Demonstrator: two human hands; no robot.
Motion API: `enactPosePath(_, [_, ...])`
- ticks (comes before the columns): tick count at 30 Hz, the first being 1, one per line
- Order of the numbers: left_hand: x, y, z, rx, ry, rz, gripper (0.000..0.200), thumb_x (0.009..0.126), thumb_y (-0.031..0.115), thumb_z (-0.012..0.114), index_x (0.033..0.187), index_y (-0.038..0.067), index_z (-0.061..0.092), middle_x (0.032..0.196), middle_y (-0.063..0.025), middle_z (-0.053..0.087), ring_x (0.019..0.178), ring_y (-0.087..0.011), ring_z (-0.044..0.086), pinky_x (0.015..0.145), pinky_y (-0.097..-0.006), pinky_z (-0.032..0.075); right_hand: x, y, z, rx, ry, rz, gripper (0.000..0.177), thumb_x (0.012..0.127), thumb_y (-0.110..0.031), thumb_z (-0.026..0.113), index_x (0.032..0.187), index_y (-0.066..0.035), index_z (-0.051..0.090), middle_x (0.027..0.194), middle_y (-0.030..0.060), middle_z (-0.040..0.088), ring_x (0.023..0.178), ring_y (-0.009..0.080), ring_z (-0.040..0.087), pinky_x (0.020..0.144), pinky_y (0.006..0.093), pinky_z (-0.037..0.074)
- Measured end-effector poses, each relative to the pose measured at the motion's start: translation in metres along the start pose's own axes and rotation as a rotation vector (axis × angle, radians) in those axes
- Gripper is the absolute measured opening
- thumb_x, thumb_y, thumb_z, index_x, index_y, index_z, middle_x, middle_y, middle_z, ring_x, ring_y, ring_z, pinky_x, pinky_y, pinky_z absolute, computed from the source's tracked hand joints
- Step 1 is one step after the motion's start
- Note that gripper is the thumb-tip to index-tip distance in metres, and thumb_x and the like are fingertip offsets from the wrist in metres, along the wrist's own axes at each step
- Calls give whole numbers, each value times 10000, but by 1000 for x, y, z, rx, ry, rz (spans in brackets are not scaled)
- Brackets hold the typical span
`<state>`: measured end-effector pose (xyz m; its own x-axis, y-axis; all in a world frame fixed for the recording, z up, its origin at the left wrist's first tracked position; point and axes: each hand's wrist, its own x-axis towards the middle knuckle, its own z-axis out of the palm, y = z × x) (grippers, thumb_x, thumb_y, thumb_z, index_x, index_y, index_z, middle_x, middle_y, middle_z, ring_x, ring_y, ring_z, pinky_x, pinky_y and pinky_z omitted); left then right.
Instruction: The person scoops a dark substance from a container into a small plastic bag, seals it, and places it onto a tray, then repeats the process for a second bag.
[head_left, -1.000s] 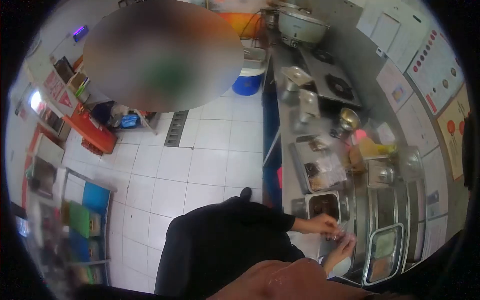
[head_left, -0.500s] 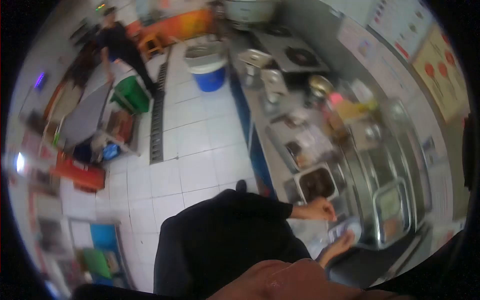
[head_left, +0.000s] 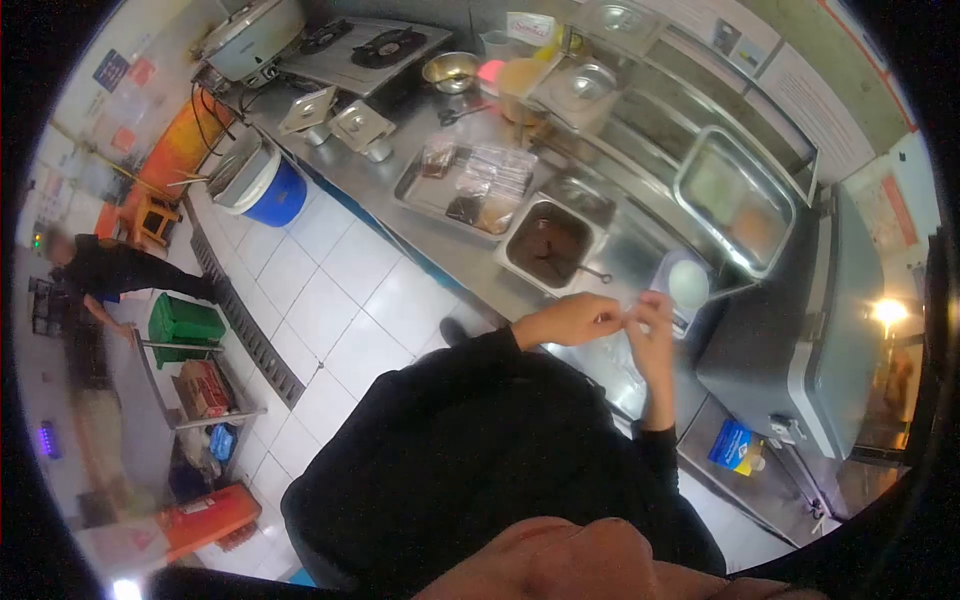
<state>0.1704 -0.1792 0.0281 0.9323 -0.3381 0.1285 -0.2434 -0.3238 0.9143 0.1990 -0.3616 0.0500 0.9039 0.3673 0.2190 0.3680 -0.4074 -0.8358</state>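
My left hand (head_left: 572,320) and my right hand (head_left: 652,335) meet over the near counter edge, fingertips pinched together. Between and below them shows clear, thin plastic (head_left: 618,358) that looks like a bag; its exact shape is hard to make out. Just beyond my right hand, a pale round container (head_left: 688,285) sits on a purplish-grey base that resembles a small scale. Left of it, a steel pan of dark brown sauce (head_left: 545,247) has a utensil handle (head_left: 596,273) sticking out. Farther along lies a steel tray (head_left: 420,190) of small filled plastic packets (head_left: 497,172).
A glass-lidded steel tray (head_left: 735,200) and a large grey box (head_left: 790,340) stand to the right. Scissors (head_left: 462,114), a metal bowl (head_left: 452,72) and a gas stove (head_left: 370,48) are farther back. Another person (head_left: 120,262) stands left, near a green bin (head_left: 185,325).
My view has turned and sharpened. My right hand has left the round container and come up to my left hand, and their fingertips now meet.
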Motion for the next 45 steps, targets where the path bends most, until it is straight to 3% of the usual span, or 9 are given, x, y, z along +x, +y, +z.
enactPosePath(6, [0, -24, 35, 633, 457, 124, 194, 753, 249, 608, 653, 84, 580, 662, -98, 594, 630, -290, 596, 576, -407, 456, -5, 22, 33, -354, 260, 1, 177, 693, -140, 641, 655, 31, 610, 824, 146, 465, 783, 280, 497, 695, 358, 421])
enactPosePath(21, [1, 16, -7, 672, 830, 399, 184, 620, 79, 703, 630, 92, 520, 656, -47, 548, 591, -248, 553, 530, -333, 434, 34, -11, 28, -265, 343, -557, 136, 675, -15, 712, 777, -48, 628, 801, 94, 623, 714, 216, 628, 616, 291, 477])
enactPosePath(24, [3, 10, -13, 620, 958, 391, 156, 645, 49, 693, 705, 93, 556, 739, -51, 558, 663, -240, 569, 561, -348, 453, 30, -6, 37, -4, 352, -274, 130, 715, -47, 743, 795, -32, 641, 751, 60, 649, 596, 161, 614, 577, 257, 477])
enactPosePath(29, [-6, 16, -10, 342, 1077, 257, 170, 644, 2, 734, 759, 70, 630, 771, -72, 600, 684, -203, 590, 585, -314, 481, 33, -18, 60, 929, 227, 397, 66, 831, -95, 671, 848, -36, 645, 749, 22, 649, 528, 95, 561, 494, 204, 406])
enactPosePath(33, [-13, 2, -15, 117, 1127, 149, 97, 716, 35, 747, 747, 63, 660, 806, -37, 632, 695, -152, 599, 557, -270, 467, 47, -20, 65, 1449, -135, 811, 92, 884, -137, 596, 892, -55, 637, 679, -4, 596, 482, 65, 477, 456, 190, 346])
enactPosePath(36, [-31, 1, -31, -606, 835, -258, 49, 813, 115, 683, 838, 78, 664, 847, -10, 644, 727, -132, 594, 559, -242, 437, 51, -13, 76, 1481, -439, 615, 130, 892, -182, 583, 896, -59, 625, 700, -16, 578, 488, 62, 447, 458, 185, 347])
enactPosePath(39, [-51, -10, -43, -1439, 587, -308, 107, 866, 184, 602, 927, 103, 635, 865, 1, 636, 749, -126, 582, 578, -224, 412, 51, -38, 85, 1343, -453, 604, 136, 893, -195, 567, 903, -65, 609, 761, -7, 590, 560, 63, 474, 483, 196, 343])
enactPosePath(43, [-74, 14, -72, -1499, 527, -174, 107, 859, 179, 597, 945, 116, 602, 850, -6, 605, 740, -120, 568, 592, -229, 417, 59, -75, 89, 1315, -630, 471, 94, 856, -148, 587, 801, -91, 537, 778, -16, 551, 672, 76, 500, 589, 219, 380])
enactPosePath(45, [-86, 5, -81, -1018, 652, -15, 139, 823, 113, 644, 955, 91, 605, 868, -15, 612, 751, -126, 579, 607, -231, 438, 66, -85, 91, 1210, -681, 327, 104, 833, -112, 606, 790, -94, 513, 756, -26, 522, 677, 62, 492, 607, 217, 384])
